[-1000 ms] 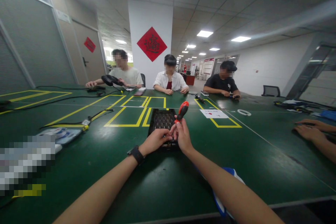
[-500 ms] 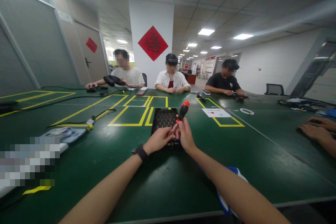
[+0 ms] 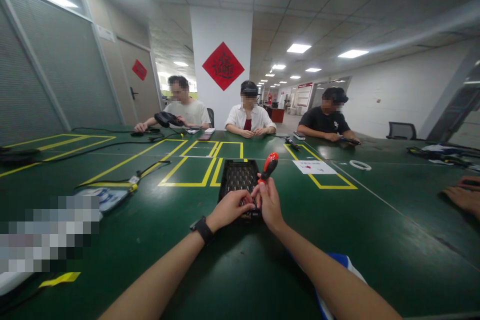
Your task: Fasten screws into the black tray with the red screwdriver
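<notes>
A black tray [image 3: 240, 174] of small parts lies on the green table [image 3: 150, 230] in front of me. My right hand [image 3: 270, 205] is closed around a screwdriver with a red and black handle [image 3: 269, 165], held upright over the tray's near right corner. My left hand [image 3: 228, 208], with a black watch on its wrist, rests on the tray's near edge with fingers curled; the fingertips meet the screwdriver's lower end, which is hidden.
Three people sit across the table with devices and cables. Another person's hands [image 3: 462, 195] rest at the right edge. A white sheet [image 3: 314, 166] and a white ring [image 3: 360, 165] lie beyond the tray. Yellow tape outlines mark the table; a plastic packet [image 3: 107, 196] lies left.
The view has shifted slightly, so everything sits a little lower and to the right. Both hands stay together at the tray's near edge with the screwdriver upright.
</notes>
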Demonstrator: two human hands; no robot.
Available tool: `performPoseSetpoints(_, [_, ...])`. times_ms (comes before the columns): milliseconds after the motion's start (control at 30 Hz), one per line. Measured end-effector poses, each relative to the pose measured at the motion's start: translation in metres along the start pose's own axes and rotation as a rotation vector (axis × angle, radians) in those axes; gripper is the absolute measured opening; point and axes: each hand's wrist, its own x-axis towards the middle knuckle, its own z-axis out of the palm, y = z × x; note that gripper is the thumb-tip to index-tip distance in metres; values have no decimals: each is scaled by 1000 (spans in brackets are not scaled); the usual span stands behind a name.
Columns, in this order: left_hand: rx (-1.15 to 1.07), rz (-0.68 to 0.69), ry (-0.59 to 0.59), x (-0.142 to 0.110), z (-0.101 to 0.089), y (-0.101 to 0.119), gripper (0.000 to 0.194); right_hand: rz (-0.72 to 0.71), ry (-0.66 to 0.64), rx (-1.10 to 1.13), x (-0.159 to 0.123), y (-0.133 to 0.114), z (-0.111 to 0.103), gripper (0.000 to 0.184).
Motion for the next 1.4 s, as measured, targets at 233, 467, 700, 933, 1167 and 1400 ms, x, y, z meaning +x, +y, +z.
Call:
performPoseSetpoints(233, [30,9,-4,-1,4,-6,17,-19,-49,-8,-3,1,2,29])
performPoseSetpoints(467, [-36,57,-57,0,0,-1,18,2,-17,-4,-1,3,-1,28])
performPoseSetpoints(700, [-31,5,3,2,3,-2,19,-1,-14,16,-3,-2,2,28])
performPoseSetpoints(933, [-2,42,3,0,3,-7,18,-39,-73,-42,-7,-3,3,28])
performPoseSetpoints(1167, [-54,69,-44,-1,1,-2,17,-22,-79,-53,-4,1,-1,29])
performPoseSetpoints(1400, [-20,45,18,0,5,-8,18,-28,-90,-15,-6,-3,2,30])
